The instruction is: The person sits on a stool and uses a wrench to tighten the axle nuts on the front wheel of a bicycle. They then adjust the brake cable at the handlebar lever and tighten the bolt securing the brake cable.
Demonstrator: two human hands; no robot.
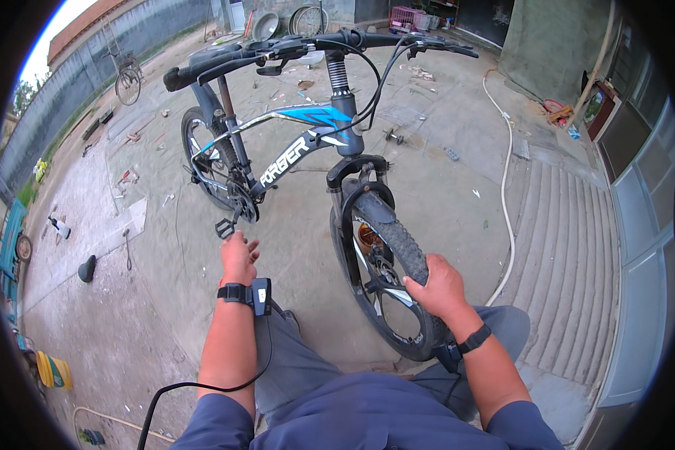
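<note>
Two hands are well apart. The right hand (pixel 440 286) is clamped on the front tyre (pixel 406 244), its thumb on the near side; the left hand (pixel 240 257) is loosely curled, with nothing visible in it, close to the pedal (pixel 226 227). Whether it touches this pedal, I cannot tell. The bike (pixel 311 116) stands before the person, with its front end nearest.

I see no stand under the bike, so the right hand seems to be an important support. If this grip slips or pushes sideways, the fork (pixel 352 161) could turn, the handlebar (pixel 292 49) could swing, and the bike could tip over. If the bike rolls and the crank turns, the pedal could knock the left fingers.

A loose saddle (pixel 88 268) lies on the floor, left of the bike. To its right runs a pale hose (pixel 508 165), which could be pressed under the bike if it falls that way. Far behind the bike, to the left, a second bicycle (pixel 127 79) stands near a wall (pixel 82 90).
</note>
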